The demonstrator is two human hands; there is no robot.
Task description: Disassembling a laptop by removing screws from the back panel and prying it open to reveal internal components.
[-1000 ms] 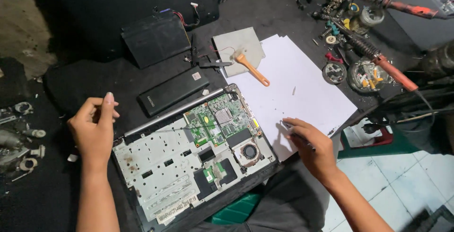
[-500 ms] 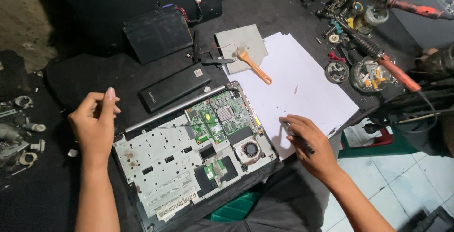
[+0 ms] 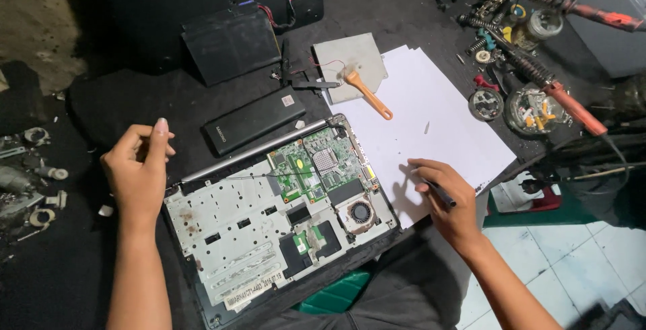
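Resting on the white paper sheets (image 3: 431,121), the right hand (image 3: 447,199) keeps its grip closed around a thin dark tool (image 3: 441,194), possibly a screwdriver or pen, the tip hidden under the fingers. Compared with a second ago, that hand has slid slightly along the paper's near edge, coming closer to the opened laptop (image 3: 276,215); the tool has not yet touched the machine. The left hand (image 3: 138,168) hovers at the laptop's far left corner, just where it was a moment earlier, fingers curled together with the index raised; whether anything small sits pinched in that grip cannot be told.

Between the two hands the laptop lies bottom-up on the dark bench (image 3: 101,108), cover off, its green circuit board (image 3: 313,165) and round cooling fan (image 3: 361,212) exposed beside a pale metal frame. Its position has barely shifted across the three views.

Beyond the hinge lies a long black battery pack (image 3: 254,120), and farther back a flat black battery (image 3: 232,41) with red leads. An orange-handled tool (image 3: 367,94) rests on a grey plate (image 3: 350,64) touching the paper's far edge. Soldering irons with orange grips (image 3: 558,91) and small round containers (image 3: 486,103) crowd the bench's right end.
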